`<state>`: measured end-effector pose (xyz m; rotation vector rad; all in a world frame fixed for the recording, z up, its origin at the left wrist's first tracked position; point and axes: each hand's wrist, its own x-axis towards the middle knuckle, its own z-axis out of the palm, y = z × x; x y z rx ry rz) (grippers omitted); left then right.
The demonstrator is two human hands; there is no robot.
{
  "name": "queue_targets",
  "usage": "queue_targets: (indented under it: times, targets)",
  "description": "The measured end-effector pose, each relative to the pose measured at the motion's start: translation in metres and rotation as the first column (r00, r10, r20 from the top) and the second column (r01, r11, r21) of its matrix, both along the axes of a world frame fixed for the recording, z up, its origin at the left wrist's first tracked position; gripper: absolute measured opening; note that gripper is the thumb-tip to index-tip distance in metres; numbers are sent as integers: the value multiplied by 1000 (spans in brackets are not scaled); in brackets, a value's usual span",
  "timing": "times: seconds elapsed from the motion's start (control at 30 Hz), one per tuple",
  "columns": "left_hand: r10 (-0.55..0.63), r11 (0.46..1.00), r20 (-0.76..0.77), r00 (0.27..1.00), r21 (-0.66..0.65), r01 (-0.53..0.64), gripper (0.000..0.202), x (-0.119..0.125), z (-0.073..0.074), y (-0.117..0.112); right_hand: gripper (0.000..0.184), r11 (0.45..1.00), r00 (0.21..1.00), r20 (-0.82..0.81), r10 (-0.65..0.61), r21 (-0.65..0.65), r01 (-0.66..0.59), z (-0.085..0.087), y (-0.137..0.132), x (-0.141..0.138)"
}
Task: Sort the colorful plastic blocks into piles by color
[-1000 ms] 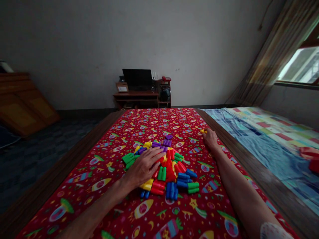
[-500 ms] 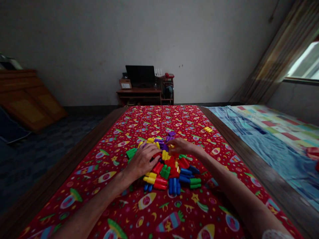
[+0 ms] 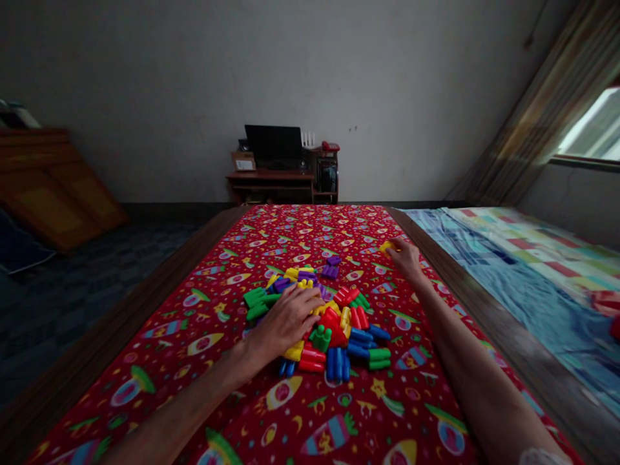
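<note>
A heap of plastic building blocks [image 3: 334,329] in red, yellow, green, blue and purple lies on the red rocket-print cloth [image 3: 300,413]. My left hand [image 3: 289,318] rests on the left side of the heap, fingers bent over the blocks. My right hand [image 3: 405,258] reaches far to the right, near the cloth's edge, and its fingertips pinch a yellow block [image 3: 386,246]. A purple block [image 3: 330,269] lies apart behind the heap.
The cloth covers a long wooden table [image 3: 489,336]. A bed with a checked blue sheet [image 3: 527,284] runs along the right. A low desk with a monitor [image 3: 276,147] stands at the far wall. A wooden cabinet [image 3: 53,187] leans at left.
My right hand left the heap and stretched out to the far right with a yellow block. My left hand stayed on the heap.
</note>
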<state>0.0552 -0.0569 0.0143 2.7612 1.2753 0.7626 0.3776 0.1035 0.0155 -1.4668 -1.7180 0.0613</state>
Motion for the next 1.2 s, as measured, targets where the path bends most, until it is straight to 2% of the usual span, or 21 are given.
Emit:
queue_targets:
  times: [0.1,0.2,0.27,0.3,0.33,0.37,0.43,0.47,0.5,0.53,0.63,0.67,0.8,0.87,0.93,1.03,1.13,1.2]
  targets:
    - [34,999,249,968,-17,-31,21,1,8,4,29,987,991,42,-126,107,120,-14,5,28]
    - [136,980,531,836,-194,-37,27,4,22,4,30,973,985,46,-167,170,157,-4,-2,20]
    - [220,939,681,699,-343,38,35,7,30,3,31,988,999,16,-30,149,27,16,-17,-9]
    - [262,913,736,624,-399,87,39,8,32,2,32,987,992,4,127,95,-126,28,-28,-27]
    - [301,888,775,555,-441,134,43,9,35,1,34,949,950,-17,313,28,-313,40,-41,-47]
    - [336,866,800,496,-469,171,47,10,36,0,38,869,869,-46,493,-22,-494,50,-56,-66]
    - [394,826,818,419,-515,229,52,10,38,-2,44,633,637,-13,771,-105,-767,65,-83,-100]
    - [420,806,816,396,-537,250,53,9,38,-3,43,550,549,41,835,-127,-826,68,-94,-112]
    - [442,787,811,383,-556,269,53,9,38,-3,41,514,506,87,858,-146,-846,69,-102,-120]
    - [458,772,806,376,-570,281,53,8,37,-2,37,518,504,125,855,-160,-840,67,-107,-125]
    - [450,770,796,406,-576,276,53,6,33,1,29,608,592,143,793,-212,-765,58,-107,-127]
    - [427,781,788,444,-568,258,52,6,31,2,27,609,596,131,792,-242,-756,55,-105,-125]
    - [359,854,688,631,-515,76,44,0,31,6,26,499,510,58,858,-324,-803,49,-99,-121]
    - [383,889,668,638,-454,-57,42,-7,35,8,30,482,501,32,865,-330,-811,49,-97,-119]
    - [401,904,676,618,-400,-149,43,-14,39,11,32,510,532,25,846,-328,-796,49,-94,-117]
    - [393,910,648,652,-375,-175,42,-20,41,13,36,534,552,19,833,-289,-795,49,-94,-116]
    - [332,931,583,742,-329,-159,38,-16,40,11,42,536,554,-17,832,-227,-813,48,-101,-123]
    - [269,951,533,802,-280,-133,38,-11,39,9,39,599,614,-10,789,-207,-773,47,-105,-129]
